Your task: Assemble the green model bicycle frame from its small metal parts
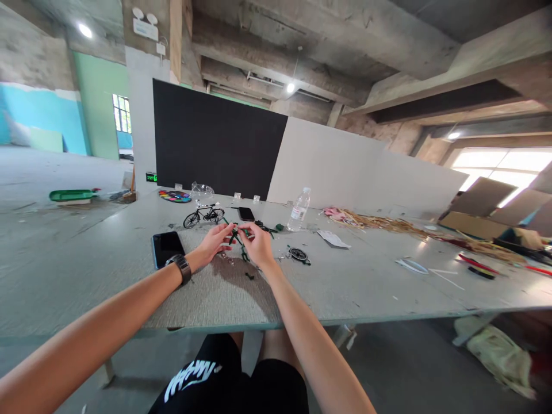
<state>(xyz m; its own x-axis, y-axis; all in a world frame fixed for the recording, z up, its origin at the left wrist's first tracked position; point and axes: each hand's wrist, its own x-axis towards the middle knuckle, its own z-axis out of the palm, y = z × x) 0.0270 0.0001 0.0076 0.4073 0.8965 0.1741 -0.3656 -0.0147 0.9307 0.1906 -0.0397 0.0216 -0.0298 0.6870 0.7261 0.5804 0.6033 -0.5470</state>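
Observation:
Both hands meet over the table, closed on a small dark green model part [234,236]. My left hand [217,241], a dark watch [180,268] on its wrist, pinches one side with thumb and forefinger. My right hand [257,244] grips the other side with its fingertips, which partly cover the part. Below them lie a green piece [244,253] and a smaller loose green piece [249,276]. A small black model bicycle [204,215] stands upright beyond my left hand. Right of my right hand lies a small spoked wheel [298,254].
One phone [167,248] lies left of my hands, another phone [246,214] beyond them. A clear water bottle [299,210] stands behind to the right, near a paper sheet [333,239]. A colourful palette [175,196] lies at the back left. Wooden strips [383,223] cover the right rear.

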